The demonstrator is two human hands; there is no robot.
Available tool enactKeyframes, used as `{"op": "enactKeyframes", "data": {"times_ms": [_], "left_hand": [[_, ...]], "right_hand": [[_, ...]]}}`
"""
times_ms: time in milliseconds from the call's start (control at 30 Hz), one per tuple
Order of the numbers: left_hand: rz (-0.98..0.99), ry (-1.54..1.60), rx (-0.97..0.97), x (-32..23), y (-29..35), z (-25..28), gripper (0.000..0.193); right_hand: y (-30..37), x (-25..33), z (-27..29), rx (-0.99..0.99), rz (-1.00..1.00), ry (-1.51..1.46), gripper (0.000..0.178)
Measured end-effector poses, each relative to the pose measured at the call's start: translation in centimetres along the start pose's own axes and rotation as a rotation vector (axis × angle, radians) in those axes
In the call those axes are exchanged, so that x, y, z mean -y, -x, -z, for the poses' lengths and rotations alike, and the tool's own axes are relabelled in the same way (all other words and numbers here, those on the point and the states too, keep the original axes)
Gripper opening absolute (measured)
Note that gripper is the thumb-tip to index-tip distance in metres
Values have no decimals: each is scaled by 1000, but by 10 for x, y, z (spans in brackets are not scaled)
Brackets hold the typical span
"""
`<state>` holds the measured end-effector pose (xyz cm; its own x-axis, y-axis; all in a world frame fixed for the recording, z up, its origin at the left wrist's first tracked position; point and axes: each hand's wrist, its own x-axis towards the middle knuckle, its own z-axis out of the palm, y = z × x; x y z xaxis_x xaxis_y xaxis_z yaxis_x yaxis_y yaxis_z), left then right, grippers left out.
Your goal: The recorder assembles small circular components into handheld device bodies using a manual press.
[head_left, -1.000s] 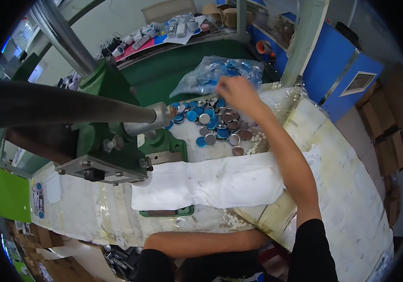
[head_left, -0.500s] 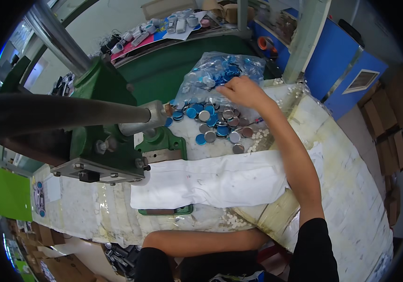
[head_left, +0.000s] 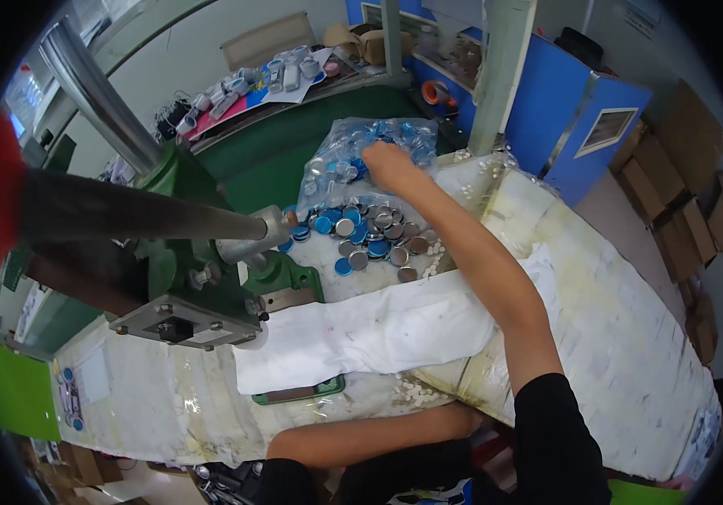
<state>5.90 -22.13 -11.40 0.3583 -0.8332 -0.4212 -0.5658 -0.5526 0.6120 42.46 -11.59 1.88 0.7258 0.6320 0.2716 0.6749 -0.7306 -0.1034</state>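
Observation:
My right hand (head_left: 393, 167) is at the clear plastic bag (head_left: 315, 178), its fingers curled down over the blue contents. The hand looks closed, but its fingertips are hidden, so what they grip cannot be made out. From the bag's mouth, round metal caps (head_left: 376, 248), some blue and some silver, spill in a loose pile onto the bench. My left forearm (head_left: 370, 436) lies across my lap along the bench's near edge. The left hand itself is out of sight below that edge. A white cloth (head_left: 361, 332) is spread between my arms, over the green press base (head_left: 298, 282).
A green hand press (head_left: 184, 219) with a long dark lever (head_left: 142, 210) stands at left. Small white bits (head_left: 416, 391) are scattered on the covered bench (head_left: 622, 337). Behind are a green surface (head_left: 269, 151) and a shelf of white devices; cardboard boxes (head_left: 656, 181) stand at right.
The view has shifted, so the bench sits differently in the picture. My right hand has moved from above the bag's front down to its blue contents. The left forearm stays in my lap.

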Motion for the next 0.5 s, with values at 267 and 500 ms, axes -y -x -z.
{"op": "enactKeyframes", "data": {"times_ms": [267,500], "left_hand": [[-126,-24,-210,20,-17,-29,43],[-157,130,-64,35,-29,-45,37]], "right_hand": [[-21,-32,23,323,-343,145,39],[-53,-85,27,771,-285,223,38]]}}
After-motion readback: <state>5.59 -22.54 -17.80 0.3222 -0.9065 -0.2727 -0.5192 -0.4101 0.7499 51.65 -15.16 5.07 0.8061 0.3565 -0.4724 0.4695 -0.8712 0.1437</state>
